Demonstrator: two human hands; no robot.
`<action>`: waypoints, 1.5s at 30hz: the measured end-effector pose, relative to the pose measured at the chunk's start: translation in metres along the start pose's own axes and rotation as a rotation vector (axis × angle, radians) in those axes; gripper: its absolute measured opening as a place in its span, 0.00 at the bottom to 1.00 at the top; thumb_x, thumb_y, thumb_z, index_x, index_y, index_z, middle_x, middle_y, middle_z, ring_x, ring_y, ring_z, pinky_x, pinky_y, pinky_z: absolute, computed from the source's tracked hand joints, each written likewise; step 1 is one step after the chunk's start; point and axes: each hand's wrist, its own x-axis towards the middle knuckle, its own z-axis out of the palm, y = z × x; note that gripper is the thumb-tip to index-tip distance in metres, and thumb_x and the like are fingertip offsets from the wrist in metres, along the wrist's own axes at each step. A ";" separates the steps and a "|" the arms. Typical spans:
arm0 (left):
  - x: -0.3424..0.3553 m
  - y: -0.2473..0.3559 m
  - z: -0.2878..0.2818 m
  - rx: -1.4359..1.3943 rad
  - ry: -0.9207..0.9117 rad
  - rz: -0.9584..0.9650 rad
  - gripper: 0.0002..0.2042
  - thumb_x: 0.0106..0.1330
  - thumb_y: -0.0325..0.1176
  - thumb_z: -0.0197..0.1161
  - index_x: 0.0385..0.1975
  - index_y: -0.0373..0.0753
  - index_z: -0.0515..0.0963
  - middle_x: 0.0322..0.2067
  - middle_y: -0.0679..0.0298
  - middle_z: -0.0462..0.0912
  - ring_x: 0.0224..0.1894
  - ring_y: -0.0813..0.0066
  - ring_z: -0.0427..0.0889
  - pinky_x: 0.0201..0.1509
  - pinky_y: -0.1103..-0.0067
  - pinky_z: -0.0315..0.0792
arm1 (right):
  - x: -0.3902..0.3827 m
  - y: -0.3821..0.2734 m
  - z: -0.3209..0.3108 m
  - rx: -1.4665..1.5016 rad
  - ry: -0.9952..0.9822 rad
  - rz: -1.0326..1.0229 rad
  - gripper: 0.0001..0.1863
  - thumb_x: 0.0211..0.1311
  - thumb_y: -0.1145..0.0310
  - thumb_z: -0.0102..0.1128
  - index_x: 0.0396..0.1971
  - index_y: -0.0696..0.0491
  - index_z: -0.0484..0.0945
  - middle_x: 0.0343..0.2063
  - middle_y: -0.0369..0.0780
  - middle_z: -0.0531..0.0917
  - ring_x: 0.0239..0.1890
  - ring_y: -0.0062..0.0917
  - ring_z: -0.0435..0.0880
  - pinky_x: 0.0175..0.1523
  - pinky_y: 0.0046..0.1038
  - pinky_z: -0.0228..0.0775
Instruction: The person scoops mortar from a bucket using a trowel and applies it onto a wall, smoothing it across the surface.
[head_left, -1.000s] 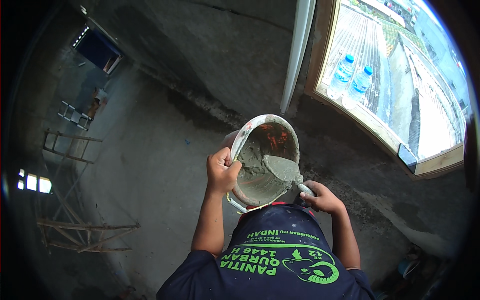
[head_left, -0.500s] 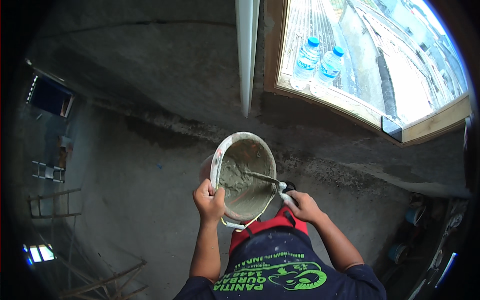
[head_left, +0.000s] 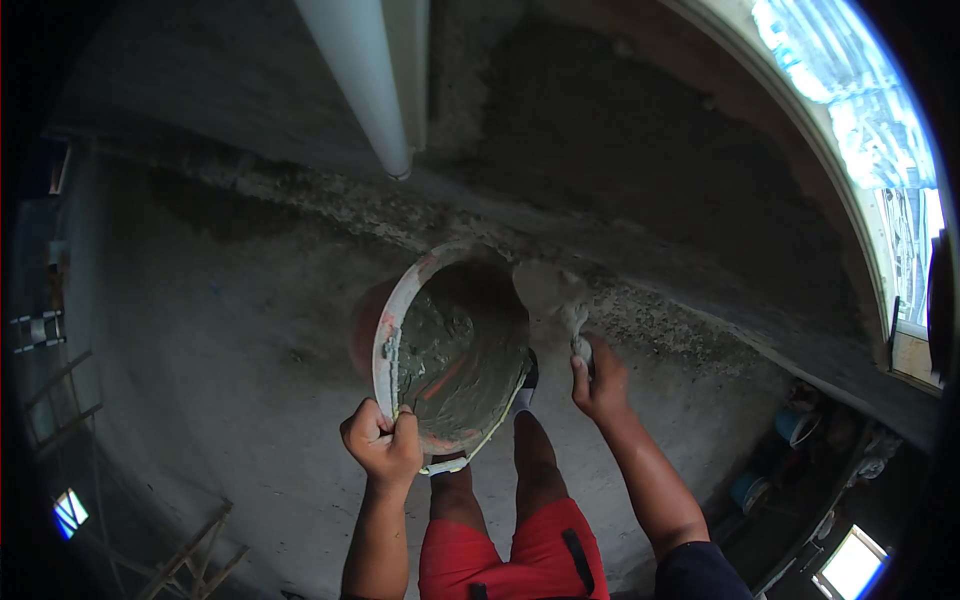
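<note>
Looking down from my head cam, my left hand is clamped on the near rim of the mortar bucket, which I've got tipped on its side with the wet grey mix showing inside, just above my red shorts. My right hand sits just right of the bucket, apart from the other hand and wrapped tight round the handle of a trowel, whose loaded blade is up by the bucket's top right edge. A white pipe runs down the rough wall well above the bucket.

Mortar in bucket; trowel right of bucket; pipe behind
</note>
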 end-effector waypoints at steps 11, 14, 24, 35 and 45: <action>-0.035 -0.069 -0.005 0.105 -0.075 -0.124 0.17 0.52 0.19 0.60 0.17 0.39 0.55 0.13 0.68 0.63 0.20 0.84 0.60 0.23 0.78 0.55 | 0.078 0.075 0.036 -0.303 0.391 -0.070 0.18 0.65 0.70 0.60 0.53 0.60 0.73 0.37 0.53 0.83 0.34 0.52 0.84 0.35 0.43 0.78; -0.047 -0.084 -0.013 0.097 -0.083 -0.165 0.17 0.51 0.19 0.60 0.17 0.39 0.55 0.13 0.66 0.61 0.19 0.83 0.58 0.22 0.77 0.54 | 0.044 0.095 0.040 -0.304 0.332 0.034 0.18 0.67 0.70 0.59 0.53 0.61 0.73 0.39 0.55 0.83 0.36 0.53 0.85 0.36 0.44 0.78; -0.066 -0.100 -0.019 0.121 -0.116 -0.190 0.15 0.49 0.18 0.57 0.16 0.39 0.55 0.11 0.64 0.58 0.15 0.78 0.55 0.20 0.76 0.52 | 0.115 -0.012 0.025 -0.344 0.234 -0.180 0.21 0.64 0.67 0.63 0.55 0.57 0.72 0.39 0.50 0.82 0.35 0.46 0.86 0.34 0.39 0.79; -0.055 -0.100 -0.021 0.169 -0.106 -0.075 0.15 0.47 0.19 0.57 0.15 0.39 0.56 0.09 0.60 0.59 0.11 0.68 0.57 0.18 0.73 0.53 | 0.092 0.028 0.003 -0.390 0.272 -0.209 0.22 0.62 0.65 0.66 0.54 0.55 0.73 0.35 0.47 0.83 0.33 0.46 0.86 0.34 0.40 0.79; -0.054 -0.098 -0.015 0.114 -0.115 -0.077 0.14 0.47 0.17 0.56 0.15 0.39 0.55 0.10 0.61 0.57 0.14 0.72 0.51 0.19 0.75 0.51 | 0.037 0.098 -0.001 -0.439 0.333 0.122 0.19 0.64 0.70 0.62 0.53 0.58 0.73 0.39 0.52 0.83 0.36 0.51 0.85 0.37 0.43 0.79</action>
